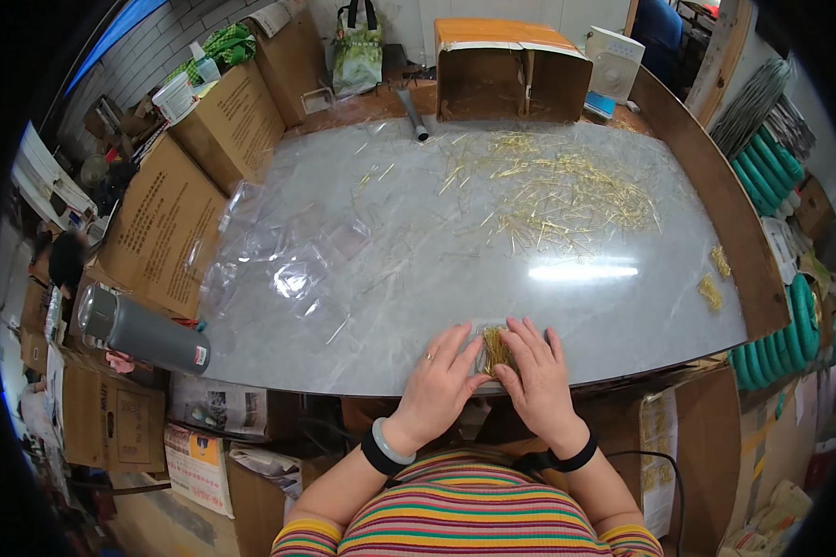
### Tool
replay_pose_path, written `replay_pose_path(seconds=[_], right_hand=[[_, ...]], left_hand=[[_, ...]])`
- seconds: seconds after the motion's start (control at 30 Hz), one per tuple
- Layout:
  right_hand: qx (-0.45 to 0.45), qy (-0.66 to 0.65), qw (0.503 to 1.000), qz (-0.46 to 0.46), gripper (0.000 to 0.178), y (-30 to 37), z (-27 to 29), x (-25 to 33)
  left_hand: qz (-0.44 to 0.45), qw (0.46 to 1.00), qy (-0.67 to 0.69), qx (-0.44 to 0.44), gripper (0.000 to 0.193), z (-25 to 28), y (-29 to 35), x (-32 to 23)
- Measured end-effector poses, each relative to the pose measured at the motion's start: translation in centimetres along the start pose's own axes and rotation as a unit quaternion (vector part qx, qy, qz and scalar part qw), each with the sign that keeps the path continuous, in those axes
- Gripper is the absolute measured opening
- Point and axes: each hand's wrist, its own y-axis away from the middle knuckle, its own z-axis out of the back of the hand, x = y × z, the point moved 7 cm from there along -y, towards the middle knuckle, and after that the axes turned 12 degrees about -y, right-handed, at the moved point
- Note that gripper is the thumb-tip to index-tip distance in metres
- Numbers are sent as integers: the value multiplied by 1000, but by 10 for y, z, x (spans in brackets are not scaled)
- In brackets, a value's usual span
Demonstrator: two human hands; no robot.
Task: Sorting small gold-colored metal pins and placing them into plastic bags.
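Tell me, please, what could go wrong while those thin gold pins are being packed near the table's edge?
The small clear bag of pins sits under both the left hand and right hand close to the table edge, so pins might slip to the floor. The loose pin pile could prick fingers. The grey flask overhangs the corner and might roll off.

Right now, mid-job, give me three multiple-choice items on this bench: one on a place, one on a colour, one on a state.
1. Where does the big scatter of gold pins lie?
A. far right part of the table
B. near left corner
C. on the floor

2. What colour is the flask at the table's left edge?
A. red
B. grey
C. yellow

3. How are both hands placed?
A. raised in the air
B. flat on a small bag of pins
C. gripping the flask

Answers: 1 A, pins spread beyond the hands; 2 B, grey body; 3 B, left hand and right hand press it.
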Motion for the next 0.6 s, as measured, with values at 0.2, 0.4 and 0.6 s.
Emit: replay_pose_path(seconds=[0.2, 0.4, 0.6], right_hand=[[-34, -3, 999, -7, 42, 1, 0, 1], [-91, -137, 985, -46, 39, 13, 10, 12], [-47, -75, 996, 3, 47, -6, 16, 4]], left_hand=[[-27, 999, 29, 1, 56, -2, 0, -16], [-51, 995, 80, 27, 49, 2, -4, 7], [-4, 993, 115, -4, 54, 4, -5, 4]])
